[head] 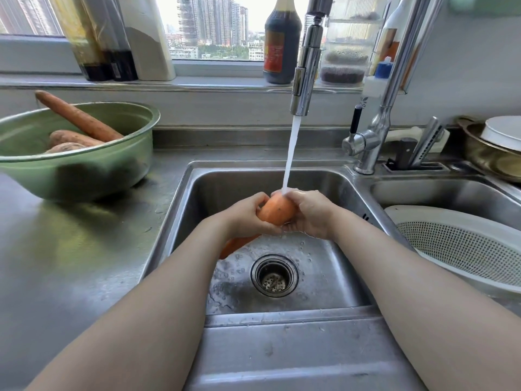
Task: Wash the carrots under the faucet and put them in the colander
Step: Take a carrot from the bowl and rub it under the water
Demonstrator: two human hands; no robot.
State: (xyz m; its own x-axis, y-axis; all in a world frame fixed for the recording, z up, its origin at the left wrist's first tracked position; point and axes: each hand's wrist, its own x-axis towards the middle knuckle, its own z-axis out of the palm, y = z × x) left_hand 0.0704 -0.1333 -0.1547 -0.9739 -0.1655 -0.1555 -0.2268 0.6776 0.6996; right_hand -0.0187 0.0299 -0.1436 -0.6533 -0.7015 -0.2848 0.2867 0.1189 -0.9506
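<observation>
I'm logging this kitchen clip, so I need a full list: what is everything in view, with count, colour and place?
held carrot: one, orange, over the sink, under the water stream
bowl carrots: three visible, orange-brown, in the green bowl
green bowl: one, green, on the counter left of the sink
faucet: one, chrome, above the sink, running
sink: one, steel, centre, with a drain
colander: one, white, in the right basin
sauce bottle: one, dark with a red label, on the windowsill
metal bowl: one, brassy, far right
left hand: one, grips the held carrot
right hand: one, grips the held carrot's upper end
</observation>
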